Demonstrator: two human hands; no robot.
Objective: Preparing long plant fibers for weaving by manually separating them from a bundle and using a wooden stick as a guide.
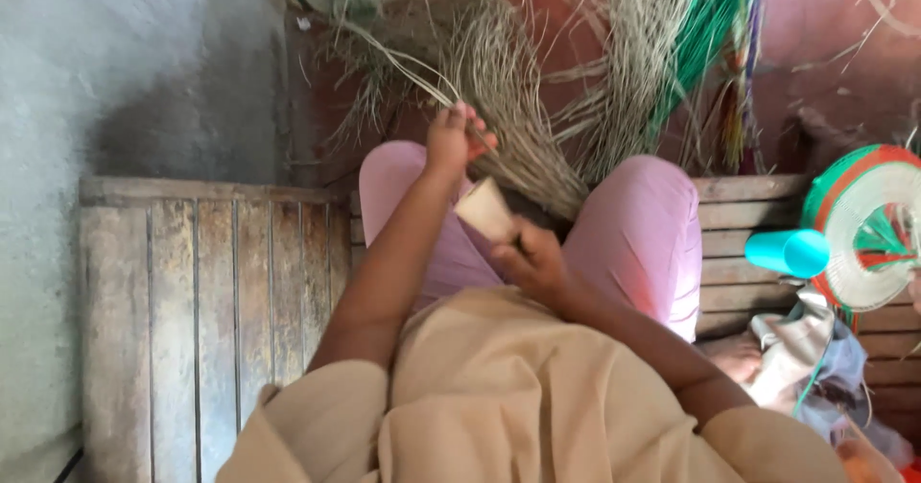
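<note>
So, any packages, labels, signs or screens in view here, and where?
None that I can see: no package, label, sign or screen.
Nearest to one: a plain tan block at the right hand, between the knees; no visible label.
Turquoise cup, right edge, lying sideways on the plank bench; plain.

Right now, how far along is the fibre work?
Done: a woven round piece in green, orange and white sits on the bench at right. In hand: left hand grips pale strands from the dried fibre bundle; right hand holds a flat tan piece against it. Left: most of the loose fibre, plus green strands.
</note>
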